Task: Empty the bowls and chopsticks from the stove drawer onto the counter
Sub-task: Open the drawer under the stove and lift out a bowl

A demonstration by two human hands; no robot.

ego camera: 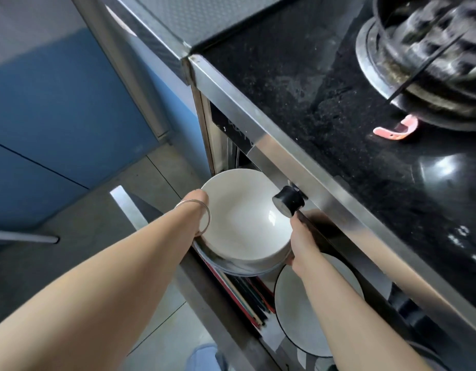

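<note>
Two hands, my left hand (198, 199) and right hand (298, 246), clasp the white bowl stack (244, 220) mid-frame above the open drawer (129, 207), fingers curled under its rim. Next, I must raise it to the counter (325, 103), dodging the stove knob (289, 200).
</note>
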